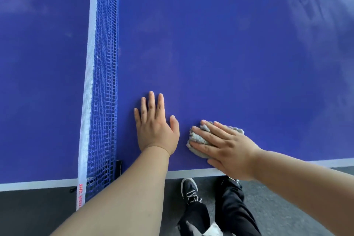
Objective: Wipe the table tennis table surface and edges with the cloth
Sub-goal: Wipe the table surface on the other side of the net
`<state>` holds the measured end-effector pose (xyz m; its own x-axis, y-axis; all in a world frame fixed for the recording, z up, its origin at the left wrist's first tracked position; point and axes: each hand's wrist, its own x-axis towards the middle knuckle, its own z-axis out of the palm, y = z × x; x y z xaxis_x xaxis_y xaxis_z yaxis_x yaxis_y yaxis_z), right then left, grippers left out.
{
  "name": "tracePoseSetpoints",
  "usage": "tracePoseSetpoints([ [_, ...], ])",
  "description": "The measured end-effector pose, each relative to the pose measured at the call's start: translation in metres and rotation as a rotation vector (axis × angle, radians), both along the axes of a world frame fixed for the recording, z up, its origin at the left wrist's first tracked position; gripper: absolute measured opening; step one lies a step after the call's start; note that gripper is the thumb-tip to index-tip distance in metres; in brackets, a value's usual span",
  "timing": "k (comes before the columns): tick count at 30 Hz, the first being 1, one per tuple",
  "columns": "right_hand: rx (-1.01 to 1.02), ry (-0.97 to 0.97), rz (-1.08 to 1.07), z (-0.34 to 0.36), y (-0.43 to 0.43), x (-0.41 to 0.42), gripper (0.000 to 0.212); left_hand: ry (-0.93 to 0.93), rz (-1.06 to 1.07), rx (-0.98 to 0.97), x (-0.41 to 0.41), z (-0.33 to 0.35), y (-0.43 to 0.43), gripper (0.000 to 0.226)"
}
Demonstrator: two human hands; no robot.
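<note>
Grey cloth (198, 138) beneath flat right hand (229, 151)

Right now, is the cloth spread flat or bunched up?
Bunched: the cloth lies crumpled in folds under the right hand, pressed onto the table.

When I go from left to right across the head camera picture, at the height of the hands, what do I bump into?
The white net band → blue net mesh → left hand, flat on the table → right hand, pressing flat on the grey cloth.
</note>
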<state>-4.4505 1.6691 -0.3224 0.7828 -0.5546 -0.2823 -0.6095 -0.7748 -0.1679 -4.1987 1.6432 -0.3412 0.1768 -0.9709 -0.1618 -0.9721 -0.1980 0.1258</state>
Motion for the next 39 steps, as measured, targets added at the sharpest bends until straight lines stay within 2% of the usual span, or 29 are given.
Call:
tracePoseSetpoints([
  [2,-0.027,0.046,-0.004,0.002,-0.028,-0.008,0.064,0.004,0.003,0.004,0.000,0.001,0.000,0.077],
  [6,-0.018,0.088,-0.556,0.006,-0.114,-0.028,0.069,0.009,0.008,-0.012,0.000,0.002,0.000,0.077],
  [8,0.007,0.059,-0.671,0.005,-0.119,-0.024,0.066,0.016,0.005,-0.011,0.000,0.002,0.000,0.078],
  [10,0.000,0.000,-0.658,0.003,-0.095,-0.009,0.065,0.027,0.008,-0.013,0.000,0.002,0.000,0.078],
  [13,-0.042,-0.034,-0.484,-0.003,-0.005,0.018,0.068,0.038,0.010,-0.021,-0.001,0.002,0.000,0.078],
  [16,0.026,-0.086,-0.296,-0.001,0.075,0.028,0.072,0.041,0.014,-0.019,-0.001,0.004,0.000,0.078],
  [19,0.021,0.001,-0.109,0.004,0.059,0.009,0.075,0.070,0.011,-0.007,0.000,0.009,0.001,0.075],
  [21,-0.035,0.077,-0.220,0.008,0.022,-0.008,0.070,0.112,-0.014,-0.001,0.003,0.013,0.003,0.072],
  [24,-0.061,0.152,-0.535,0.013,-0.026,-0.018,0.064,0.154,-0.067,0.004,0.015,0.015,0.012,0.068],
  [27,0.047,0.012,-0.785,0.013,-0.033,0.015,0.065,0.073,-0.090,0.016,0.046,0.013,0.038,0.069],
  [28,0.057,-0.031,-0.798,0.012,-0.025,0.030,0.066,0.063,-0.094,0.022,0.057,0.014,0.049,0.070],
  [29,0.047,-0.058,-0.737,0.008,-0.011,0.045,0.066,0.066,-0.107,0.024,0.066,0.015,0.059,0.071],
  [32,0.031,-0.111,-0.363,0.001,0.056,0.078,0.063,0.029,-0.208,0.059,0.071,0.015,0.074,0.071],
  [34,0.067,-0.085,-0.143,-0.001,0.082,0.075,0.064,0.012,-0.170,0.090,0.073,0.017,0.071,0.070],
  [36,0.080,-0.023,0.021,0.000,0.066,0.064,0.071,0.048,-0.094,0.100,0.083,0.021,0.064,0.069],
  [37,0.073,0.016,0.025,-0.002,0.050,0.062,0.072,0.057,-0.087,0.101,0.090,0.021,0.063,0.069],
  [39,0.056,0.042,-0.199,-0.002,0.009,0.067,0.068,0.045,-0.115,0.095,0.100,0.018,0.063,0.070],
])
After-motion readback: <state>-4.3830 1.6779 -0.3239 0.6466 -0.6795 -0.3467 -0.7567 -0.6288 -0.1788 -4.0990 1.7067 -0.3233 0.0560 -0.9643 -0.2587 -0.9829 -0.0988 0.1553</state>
